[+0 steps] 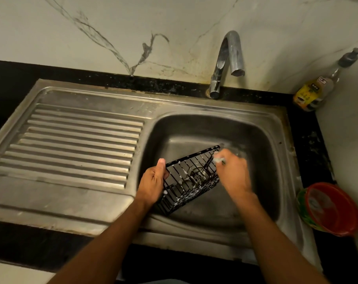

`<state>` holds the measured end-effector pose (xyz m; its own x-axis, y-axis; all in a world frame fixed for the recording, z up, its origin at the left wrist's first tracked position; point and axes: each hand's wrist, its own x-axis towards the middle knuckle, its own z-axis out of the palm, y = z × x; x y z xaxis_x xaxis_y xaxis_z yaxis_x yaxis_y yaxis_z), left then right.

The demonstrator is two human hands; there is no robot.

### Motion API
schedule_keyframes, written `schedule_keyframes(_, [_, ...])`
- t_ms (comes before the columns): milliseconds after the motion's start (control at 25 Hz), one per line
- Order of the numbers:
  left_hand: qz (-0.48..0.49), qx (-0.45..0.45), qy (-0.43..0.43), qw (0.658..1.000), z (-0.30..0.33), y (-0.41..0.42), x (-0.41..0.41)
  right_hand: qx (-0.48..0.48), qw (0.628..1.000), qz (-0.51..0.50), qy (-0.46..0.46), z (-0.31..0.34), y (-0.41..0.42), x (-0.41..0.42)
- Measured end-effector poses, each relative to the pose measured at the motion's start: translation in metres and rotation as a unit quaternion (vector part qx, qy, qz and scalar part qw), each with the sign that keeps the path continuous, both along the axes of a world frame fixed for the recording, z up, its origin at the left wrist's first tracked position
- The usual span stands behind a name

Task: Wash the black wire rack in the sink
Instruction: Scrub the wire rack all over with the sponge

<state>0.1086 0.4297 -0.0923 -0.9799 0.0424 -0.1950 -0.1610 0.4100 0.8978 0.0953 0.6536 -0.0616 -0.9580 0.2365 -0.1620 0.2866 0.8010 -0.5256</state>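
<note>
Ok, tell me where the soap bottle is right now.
In the head view, the soap bottle stands at the far right corner of the black counter, against the wall, right of the tap.

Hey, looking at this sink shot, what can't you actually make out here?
Head view only:
- What the right hand holds against the black wire rack: blurred by motion, hidden by fingers.
- The drain: behind the rack's wires.
- The label on the soap bottle: too small.
- The left hand fingers: behind the rack.
</note>
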Motion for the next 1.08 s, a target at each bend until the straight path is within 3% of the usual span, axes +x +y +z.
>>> schedule_keyframes(160, [0.018,-0.006,-0.008,1.000,-0.002,0.000,-0.002,0.062,0.995,0.024,-0.072,-0.001,0.003,-0.004])
schedule_keyframes(360, [0.012,-0.014,-0.001,1.000,-0.011,-0.004,-0.003,-0.031,0.992,0.116,-0.041,0.021,-0.037,0.034])
schedule_keyframes(600, [-0.008,0.009,0.005,1.000,-0.016,-0.005,-0.004,-0.029,0.962,0.242,0.121,0.006,-0.062,0.048])
schedule_keyframes(760, [-0.010,-0.011,0.007,1.000,-0.016,-0.005,-0.004,0.045,0.988,0.143,0.046,0.000,-0.014,0.019])
schedule_keyframes(840, [-0.007,-0.010,0.007,1.000,-0.015,-0.005,-0.004,0.033,0.996,0.086,0.004,-0.001,-0.005,0.010])
schedule_keyframes(1000, [-0.011,0.000,0.012,1.000,-0.018,-0.005,-0.004,-0.052,0.993,0.108,-0.003,0.011,-0.043,0.032])
schedule_keyframes(1080, [-0.017,0.027,0.002,0.999,-0.021,-0.005,-0.004,-0.086,0.986,0.136,0.037,0.010,-0.066,0.032])
